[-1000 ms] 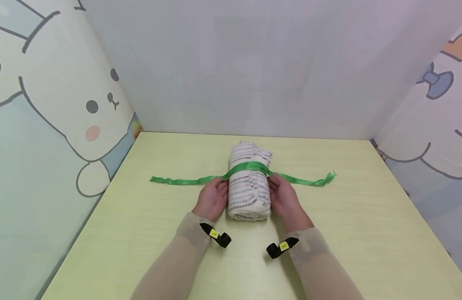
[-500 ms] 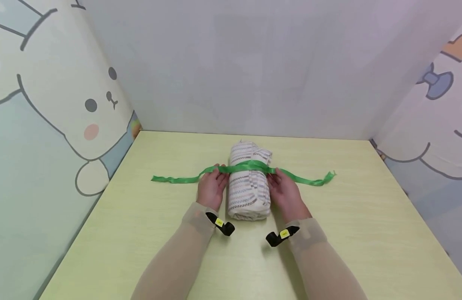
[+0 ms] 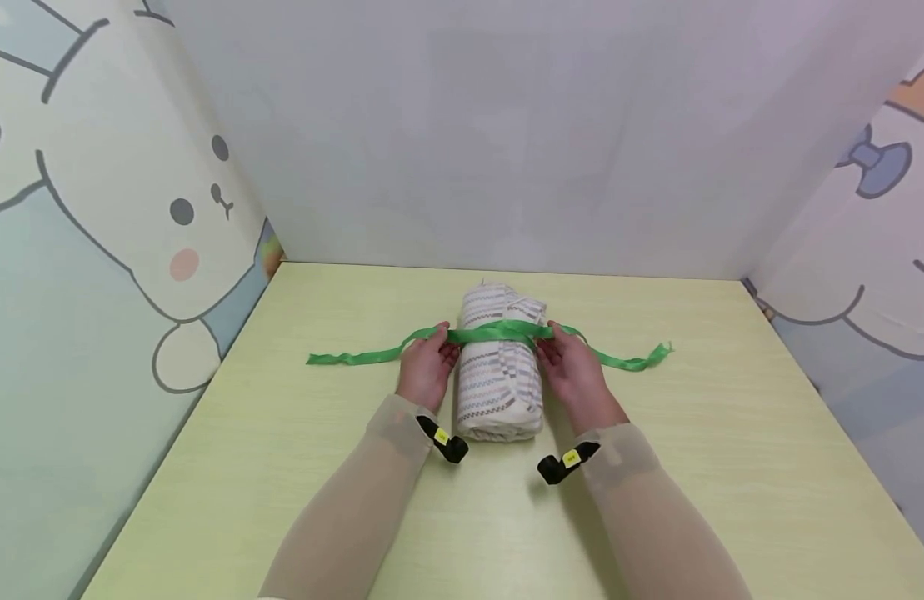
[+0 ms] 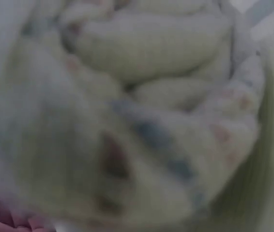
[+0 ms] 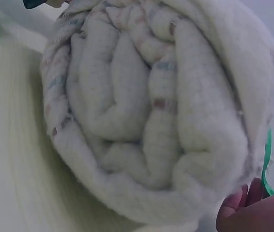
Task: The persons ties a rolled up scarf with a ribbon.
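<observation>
A rolled striped towel (image 3: pixel 499 392) lies lengthwise on the table. Across its top runs a green ribbon (image 3: pixel 499 332), whose loose ends stretch out to both sides. Close to the roll's left side, my left hand (image 3: pixel 426 371) pinches the ribbon between thumb and fingers. On the opposite side my right hand (image 3: pixel 574 371) pinches it likewise. The towel's coiled end (image 5: pixel 127 96) fills much of the right wrist view, with the ribbon (image 5: pixel 266 164) at my right fingers. In the left wrist view the towel (image 4: pixel 146 48) is blurred and only a bit of my left hand (image 4: pixel 11 222) shows.
The pale yellow table (image 3: pixel 731 467) extends around the towel. A plain grey wall panel (image 3: pixel 521 150) rises behind it. Cartoon-printed panels stand along the left (image 3: pixel 109 275) and right (image 3: pixel 874 275) sides.
Both hands have moved slightly forward along the towel's sides and taken hold of the ribbon. Its parts beside the roll are now lifted, and the left end has shifted slightly inward.
</observation>
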Action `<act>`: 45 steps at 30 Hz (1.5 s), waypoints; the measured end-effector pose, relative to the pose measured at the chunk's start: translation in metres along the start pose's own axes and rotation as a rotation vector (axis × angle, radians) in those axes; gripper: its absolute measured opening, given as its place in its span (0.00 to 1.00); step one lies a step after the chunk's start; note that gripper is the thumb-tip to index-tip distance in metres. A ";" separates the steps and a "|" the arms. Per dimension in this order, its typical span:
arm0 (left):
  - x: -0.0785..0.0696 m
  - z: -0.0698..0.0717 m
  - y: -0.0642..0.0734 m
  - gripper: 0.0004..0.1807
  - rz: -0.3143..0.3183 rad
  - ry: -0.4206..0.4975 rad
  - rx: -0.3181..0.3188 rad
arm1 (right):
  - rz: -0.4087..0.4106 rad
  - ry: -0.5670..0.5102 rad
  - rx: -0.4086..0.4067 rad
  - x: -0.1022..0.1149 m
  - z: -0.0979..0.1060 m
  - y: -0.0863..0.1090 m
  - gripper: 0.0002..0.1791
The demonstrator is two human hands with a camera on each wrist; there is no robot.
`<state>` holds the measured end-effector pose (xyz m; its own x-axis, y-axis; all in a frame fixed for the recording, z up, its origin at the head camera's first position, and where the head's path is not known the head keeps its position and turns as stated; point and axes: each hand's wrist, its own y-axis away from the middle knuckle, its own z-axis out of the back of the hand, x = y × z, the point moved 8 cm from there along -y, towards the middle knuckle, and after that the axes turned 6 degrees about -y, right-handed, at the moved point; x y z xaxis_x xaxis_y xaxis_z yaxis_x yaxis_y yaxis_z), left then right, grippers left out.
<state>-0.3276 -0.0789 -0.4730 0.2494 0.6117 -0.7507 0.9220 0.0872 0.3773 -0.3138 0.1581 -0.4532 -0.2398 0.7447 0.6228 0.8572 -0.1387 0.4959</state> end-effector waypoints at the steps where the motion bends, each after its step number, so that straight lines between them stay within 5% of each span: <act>1: 0.001 -0.001 -0.001 0.19 0.004 -0.024 0.005 | 0.003 0.025 0.002 0.000 -0.001 0.000 0.23; 6: -0.002 -0.004 -0.004 0.18 0.004 -0.076 0.031 | 0.071 0.102 -0.018 0.006 -0.003 0.002 0.18; 11: -0.009 -0.007 -0.001 0.23 -0.003 0.021 0.057 | 0.108 -0.044 0.057 0.012 -0.010 0.007 0.19; 21: -0.015 -0.018 0.004 0.17 0.027 0.303 0.086 | -0.039 -0.451 0.165 0.011 -0.021 0.011 0.22; 33: -0.019 -0.030 0.004 0.15 0.060 0.401 0.135 | -0.102 -0.563 0.160 0.007 -0.030 0.014 0.15; 37: -0.022 -0.036 0.005 0.14 0.067 0.341 0.178 | -0.118 -0.449 0.208 0.007 -0.039 0.016 0.17; 45: -0.028 -0.049 0.009 0.16 0.046 0.094 0.293 | -0.059 0.089 0.295 0.011 -0.057 0.022 0.14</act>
<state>-0.3405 -0.0569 -0.4217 0.2768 0.6810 -0.6779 0.9600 -0.1641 0.2271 -0.3235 0.1266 -0.4012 -0.3206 0.6839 0.6553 0.9330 0.1083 0.3433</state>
